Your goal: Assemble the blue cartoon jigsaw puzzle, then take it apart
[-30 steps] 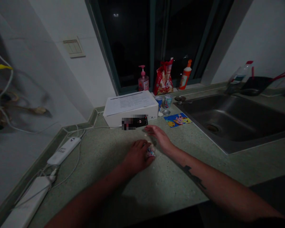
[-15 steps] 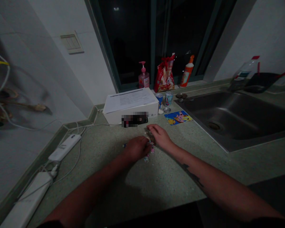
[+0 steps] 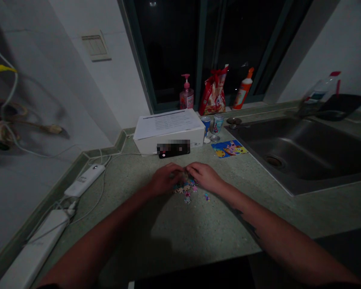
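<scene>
Small jigsaw puzzle pieces (image 3: 186,188) lie in a loose pile on the speckled green counter, some with brown backs up and some with coloured faces. A single puzzle piece (image 3: 207,197) lies apart on the right. My left hand (image 3: 167,177) is over the pile's left side, fingers curled inward and blurred at the tips. My right hand (image 3: 205,176) faces it from the right with its fingers pressed together. The fingertips of both hands nearly meet above the pile. Something greyish and blurred is between them, too unclear to name.
A phone (image 3: 176,151) leans against a white box (image 3: 168,141) behind the pile. Right of it lie a colourful picture card (image 3: 230,148) and cans (image 3: 218,123). The sink (image 3: 289,176) is at the right; power strips (image 3: 45,241) and cables run along the left.
My left hand has drawn back slightly left and up, uncovering more puzzle pieces. The fingertips of both hands have come together over the pile. A lone piece now shows at the right.
</scene>
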Motion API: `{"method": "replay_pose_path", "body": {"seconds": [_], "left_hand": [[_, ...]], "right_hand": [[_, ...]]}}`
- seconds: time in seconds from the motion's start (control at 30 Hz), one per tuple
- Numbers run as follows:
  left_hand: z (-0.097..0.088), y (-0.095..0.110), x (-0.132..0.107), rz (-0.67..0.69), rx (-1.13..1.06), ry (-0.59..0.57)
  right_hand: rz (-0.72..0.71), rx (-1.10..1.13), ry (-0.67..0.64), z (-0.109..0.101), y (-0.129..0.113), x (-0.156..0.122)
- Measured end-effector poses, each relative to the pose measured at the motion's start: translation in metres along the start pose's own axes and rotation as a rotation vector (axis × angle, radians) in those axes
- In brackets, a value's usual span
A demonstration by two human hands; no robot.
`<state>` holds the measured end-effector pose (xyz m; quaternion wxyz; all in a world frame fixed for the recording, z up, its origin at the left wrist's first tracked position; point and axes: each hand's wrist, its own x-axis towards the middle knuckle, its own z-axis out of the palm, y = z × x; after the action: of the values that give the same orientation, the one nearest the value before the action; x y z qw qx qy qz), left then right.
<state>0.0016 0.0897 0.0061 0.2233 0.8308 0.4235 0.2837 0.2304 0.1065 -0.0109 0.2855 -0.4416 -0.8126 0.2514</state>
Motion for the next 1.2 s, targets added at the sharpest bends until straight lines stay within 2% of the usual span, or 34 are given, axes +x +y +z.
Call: {"method": "replay_pose_path", "body": {"seconds": [0.07, 0.17, 0.33, 0.57, 0.73, 0.93, 1.0, 1.1, 1.2], "left_hand": [[-0.012, -0.001, -0.014, -0.018, 0.03, -0.054], [-0.023, -0.007, -0.04, -0.068, 0.13, -0.056], [-0.015, -0.011, -0.071, -0.052, 0.25, -0.069], [0.003, -0.006, -0.058, -0.063, 0.247, -0.069], [0.009, -0.007, -0.047, -0.168, 0.215, -0.022], [0.017, -0.011, -0.039, -0.38, -0.089, 0.143], [0.017, -0.013, -0.037, -0.412, -0.223, 0.17], [0.01, -0.015, -0.041, -0.378, -0.291, 0.154], [-0.003, -0.013, -0.051, -0.231, -0.109, 0.053]], "right_hand": [[-0.039, -0.025, -0.045, -0.002, -0.003, -0.002], [-0.136, -0.092, -0.092, -0.003, -0.009, -0.007], [-0.236, -0.203, -0.184, 0.008, -0.018, -0.015], [-0.286, -0.244, -0.189, 0.027, -0.024, -0.014], [-0.28, -0.202, -0.139, 0.029, -0.019, -0.011], [-0.239, -0.012, -0.017, 0.031, -0.012, -0.008], [-0.225, 0.054, 0.013, 0.029, -0.012, -0.006], [-0.216, 0.102, 0.021, 0.02, -0.012, -0.003], [-0.215, 0.057, -0.068, 0.005, -0.012, -0.006]]}}
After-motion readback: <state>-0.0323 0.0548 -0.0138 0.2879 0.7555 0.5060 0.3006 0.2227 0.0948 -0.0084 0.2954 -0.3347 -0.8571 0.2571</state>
